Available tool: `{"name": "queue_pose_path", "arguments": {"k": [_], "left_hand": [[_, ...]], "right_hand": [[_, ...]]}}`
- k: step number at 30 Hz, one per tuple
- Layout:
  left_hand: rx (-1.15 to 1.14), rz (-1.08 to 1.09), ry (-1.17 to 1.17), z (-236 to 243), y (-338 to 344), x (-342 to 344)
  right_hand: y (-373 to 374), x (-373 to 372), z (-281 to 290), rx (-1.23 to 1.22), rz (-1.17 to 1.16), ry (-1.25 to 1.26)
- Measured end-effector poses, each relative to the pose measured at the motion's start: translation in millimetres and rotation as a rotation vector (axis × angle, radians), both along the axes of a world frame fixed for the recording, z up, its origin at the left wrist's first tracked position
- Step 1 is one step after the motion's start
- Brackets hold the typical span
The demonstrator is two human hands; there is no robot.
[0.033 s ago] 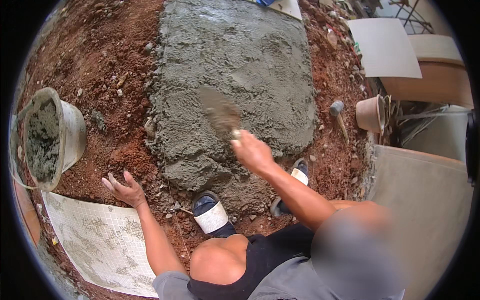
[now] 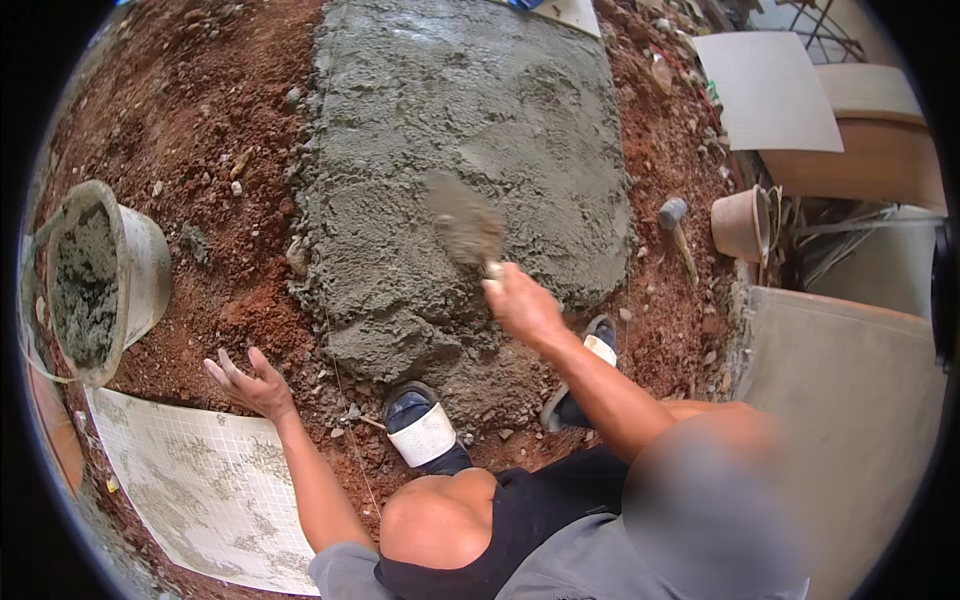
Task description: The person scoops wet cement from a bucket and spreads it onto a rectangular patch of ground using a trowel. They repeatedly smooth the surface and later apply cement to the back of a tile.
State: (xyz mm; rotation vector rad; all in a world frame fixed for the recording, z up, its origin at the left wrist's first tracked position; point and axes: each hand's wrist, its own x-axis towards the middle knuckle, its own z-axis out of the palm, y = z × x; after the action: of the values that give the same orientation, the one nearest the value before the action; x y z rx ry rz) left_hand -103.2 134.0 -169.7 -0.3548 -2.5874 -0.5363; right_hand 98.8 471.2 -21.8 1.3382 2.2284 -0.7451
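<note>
My right hand [image 2: 526, 308] is closed round the handle of a trowel [image 2: 468, 222]. The blade, smeared by motion, is over a bed of wet grey mortar [image 2: 500, 110]; whether it touches the surface I cannot tell. Fingers spread and holding nothing, my left hand [image 2: 252, 385] hovers above the red soil near the top edge of a pale tile [image 2: 190, 490] with a grid pattern and dried mortar smears. Left of the bed stands a bucket [image 2: 148, 270] with grey mortar inside, tilted toward the left.
Right of the bed, a mallet [image 2: 674, 214] lies on the soil beside a small pinkish bucket [image 2: 738, 226]. A white tile [image 2: 770, 92] and a large grey slab [image 2: 850, 400] lie farther right. A thin string [image 2: 345, 410] runs along the bed's left side. My sandalled feet are at its near end.
The trowel in my right hand has shifted a little to the right over the mortar. My left hand has hardly moved.
</note>
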Motion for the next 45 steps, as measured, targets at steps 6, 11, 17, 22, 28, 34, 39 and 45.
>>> {"name": "queue_pose_path", "arguments": {"k": [6,11,17,22,28,34,39,45], "left_hand": [[-0.227,-0.156,-0.344,28,19,86],[-0.249,-0.104,-0.570,38,51,111],[-0.215,-0.124,-0.607,40,57,107],[-0.164,-0.134,-0.644,47,53,107],[-0.109,-0.083,-0.701,51,52,105],[-0.009,-0.045,-0.585,50,34,96],[0.069,-0.064,-0.561,46,34,86],[0.133,-0.087,-0.544,42,52,61]], "right_hand": [[9,57,18,-0.163,-0.177,0.007],[29,-24,-6,-0.125,0.184,0.116],[134,20,-19,0.164,-0.085,0.113],[147,44,-13,0.204,-0.147,0.212],[158,-25,-28,0.132,0.210,0.206],[271,-7,-36,0.384,-0.200,0.070],[290,-12,-40,-0.119,-0.806,0.599],[211,-61,-31,-0.229,-0.282,0.403]]}}
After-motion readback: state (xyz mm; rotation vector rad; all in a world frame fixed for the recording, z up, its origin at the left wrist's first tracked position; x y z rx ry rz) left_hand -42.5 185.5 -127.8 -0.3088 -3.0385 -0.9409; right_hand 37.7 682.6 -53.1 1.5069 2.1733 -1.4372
